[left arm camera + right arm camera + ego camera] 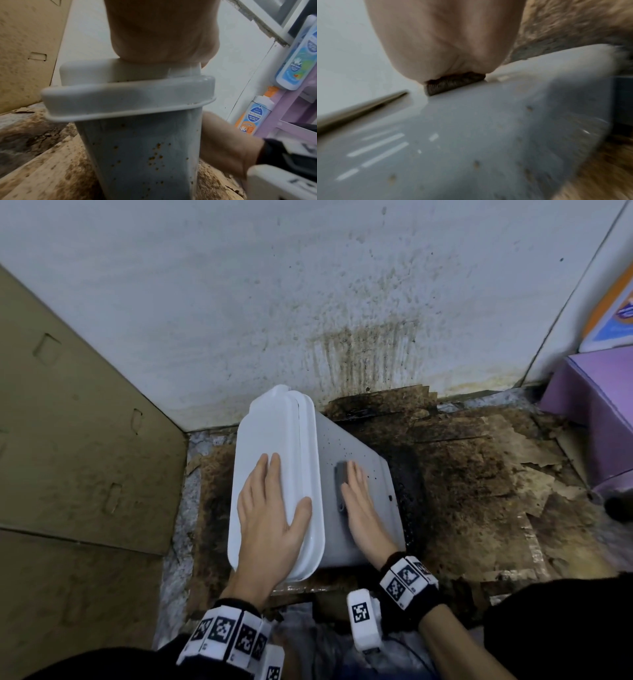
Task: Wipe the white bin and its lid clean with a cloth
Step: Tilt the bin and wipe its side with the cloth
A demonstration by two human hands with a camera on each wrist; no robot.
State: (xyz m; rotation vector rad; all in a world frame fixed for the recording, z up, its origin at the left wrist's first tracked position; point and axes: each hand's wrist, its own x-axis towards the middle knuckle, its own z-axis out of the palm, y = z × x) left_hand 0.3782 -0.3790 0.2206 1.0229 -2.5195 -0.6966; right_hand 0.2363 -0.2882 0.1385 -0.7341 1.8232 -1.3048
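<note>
The white bin point(346, 450) stands on the floor with brown specks on its side point(137, 148). Its white lid point(270, 433) sits on top. My left hand point(270, 508) lies flat on the lid point(89, 71), fingers straight and thumb over the lid's right edge. My right hand point(359, 501) presses a grey cloth point(341, 477) flat against the bin's right side with straight fingers. In the right wrist view the cloth point(453, 83) shows under the palm point(445, 40) on the speckled bin wall point(471, 135); that view is motion-blurred.
A cardboard sheet point(68, 422) leans at the left. The stained wall point(342, 302) is right behind the bin. Dirty, torn cardboard point(479, 474) covers the floor. A purple shelf unit point(599, 412) with soap bottles point(254, 116) stands at the right.
</note>
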